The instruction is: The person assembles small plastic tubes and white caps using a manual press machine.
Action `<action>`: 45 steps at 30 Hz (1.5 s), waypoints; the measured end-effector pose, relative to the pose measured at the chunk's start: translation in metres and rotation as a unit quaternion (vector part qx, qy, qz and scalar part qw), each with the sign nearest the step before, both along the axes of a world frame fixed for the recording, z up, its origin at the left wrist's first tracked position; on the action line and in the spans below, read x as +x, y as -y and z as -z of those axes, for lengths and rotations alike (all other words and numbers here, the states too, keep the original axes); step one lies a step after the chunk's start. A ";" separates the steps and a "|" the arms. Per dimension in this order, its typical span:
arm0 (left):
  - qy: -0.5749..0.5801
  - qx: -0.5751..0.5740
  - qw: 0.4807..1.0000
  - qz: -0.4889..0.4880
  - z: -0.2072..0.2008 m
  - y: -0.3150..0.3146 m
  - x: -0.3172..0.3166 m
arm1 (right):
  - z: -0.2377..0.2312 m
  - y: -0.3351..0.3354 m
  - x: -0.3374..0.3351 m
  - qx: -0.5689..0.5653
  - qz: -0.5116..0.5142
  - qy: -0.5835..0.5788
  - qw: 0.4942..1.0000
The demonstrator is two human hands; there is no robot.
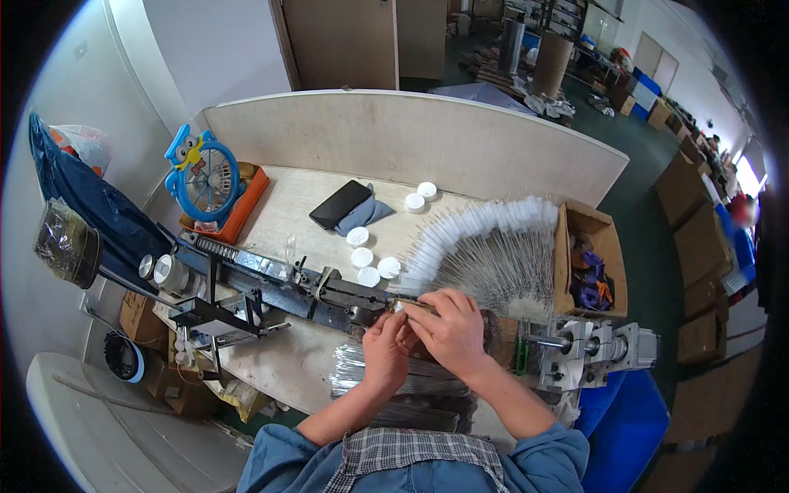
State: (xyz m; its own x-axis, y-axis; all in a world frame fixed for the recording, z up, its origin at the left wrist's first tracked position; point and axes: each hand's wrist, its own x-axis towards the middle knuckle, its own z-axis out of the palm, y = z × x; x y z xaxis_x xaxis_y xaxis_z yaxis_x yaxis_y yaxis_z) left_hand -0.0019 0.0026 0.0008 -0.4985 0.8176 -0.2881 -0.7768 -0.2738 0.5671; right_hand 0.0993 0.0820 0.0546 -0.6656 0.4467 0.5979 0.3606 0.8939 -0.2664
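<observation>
My left hand [385, 349] and my right hand [452, 329] meet over the right end of a long dark metal machine rail [271, 279]. Both pinch a small thin part [408, 305] at the rail's end. Just beyond my fingers a fan of thin metal rods with white tips [485, 246] spreads across the wooden table [296, 205]. A bundle of clear-wrapped rods [411, 382] lies under my wrists.
Several white round caps [362, 257] lie on the table, near a black phone [339, 204] on a grey cloth. A blue toy fan [201, 172] sits in an orange tray. A cardboard box [588, 255] holds purple parts. A grey motor [596, 349] stands at right.
</observation>
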 end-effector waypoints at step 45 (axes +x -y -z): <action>0.011 -0.029 0.999 -0.033 -0.021 -0.004 0.007 | 0.001 0.001 0.003 -0.051 0.004 -0.002 0.999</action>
